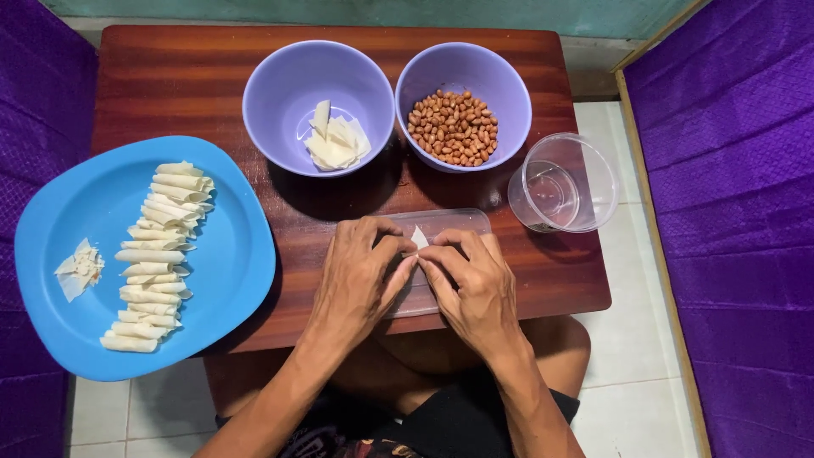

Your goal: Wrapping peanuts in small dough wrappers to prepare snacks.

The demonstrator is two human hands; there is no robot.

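Here's the dark red-brown wooden table (212,93), and everything sits in relation to it: hanging over its left edge is the big square-ish blue plastic plate (242,254), carrying a long column of rolled white pastry wrappers (155,254) and, nearer the plate's outer side, a little heap of torn wrapper scraps (78,270). At the table's far side stand two round lilac plastic bowls, touching: the left bowl (280,93) holds a few flat cut wrapper pieces (337,140), the right bowl (500,85) a mound of brown-skinned peanuts (452,127). On the table's right edge, just beside the peanut bowl, stands a clear plastic cup (585,161). At the near middle of the table lies a clear flat rectangular plastic board (462,219), and over it both hands meet. The left hand (360,276) and the right hand (473,284) have fingers curled in, fingertips pinched together on one small white wrapper piece (419,237), whose pointed corner pokes up between them just above the board. Whether a peanut sits inside, I cannot tell.
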